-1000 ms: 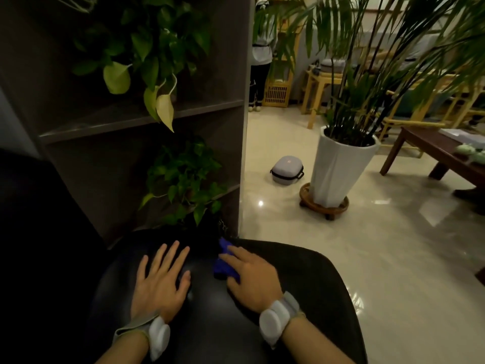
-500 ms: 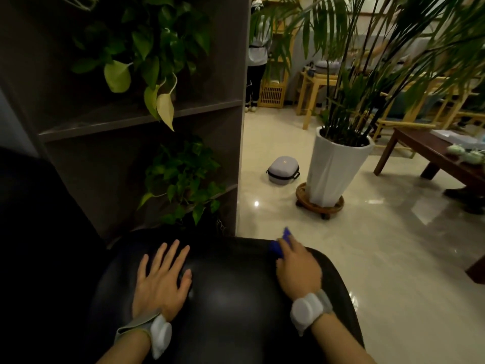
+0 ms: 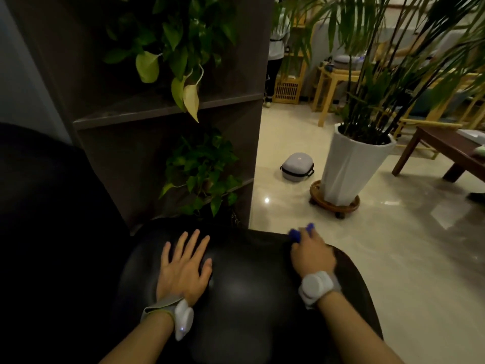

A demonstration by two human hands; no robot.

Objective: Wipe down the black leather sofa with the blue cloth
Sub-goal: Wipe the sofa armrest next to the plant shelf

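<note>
Black leather fills the near view: your two forearms reach out over the rounded arm of the sofa (image 3: 244, 298), each wrist wearing a pale grey band with a white disc. Your left hand (image 3: 183, 269) lies flat on the leather, fingers straight and spread, holding nothing. Your right hand (image 3: 312, 254) sits at the sofa's far right edge, knuckles up, fingers curled over and its grip closed on the blue cloth (image 3: 299, 232); only small blue tufts show past the fingertips, so how much cloth is bunched under the palm is hard to say. The cloth is pressed on the leather right at that edge, well apart from your left hand.

Just behind the sofa stands a dark wooden shelf unit (image 3: 162, 111) with a leafy green plant (image 3: 202, 172) on its lower shelf and a trailing one (image 3: 173, 51) above, some leaves yellowed. Past it, on the glossy pale floor (image 3: 393, 258), a small grey zip case (image 3: 298, 166) lies near a tall white planter (image 3: 351, 169) on a round wooden stand holding a palm. A dark wooden worktop (image 3: 451, 145) sits to the right, and light wooden furniture and a standing person (image 3: 278, 48) are farthest back.
</note>
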